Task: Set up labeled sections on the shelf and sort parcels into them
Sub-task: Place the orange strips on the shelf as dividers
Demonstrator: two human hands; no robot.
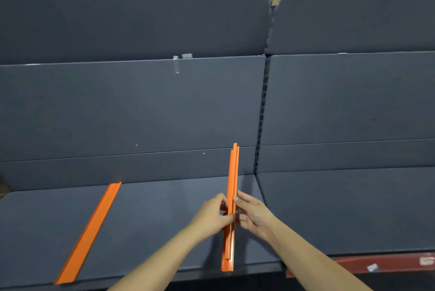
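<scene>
A bundle of long orange divider strips (232, 173) stands on edge on the dark grey shelf (153, 224), running from the front lip toward the back panel. My left hand (213, 214) pinches the bundle from the left near its middle. My right hand (253, 214) touches it from the right, fingers against the strips. One single orange divider strip (90, 232) lies flat on the shelf to the left, angled from the front edge to the back. No parcels are in view.
A slotted upright post (261, 114) separates this bay from the bay on the right (341, 208). That bay's front edge carries a red rail (353, 264) with small white labels. A dark grey back panel (141, 107) closes the shelf behind.
</scene>
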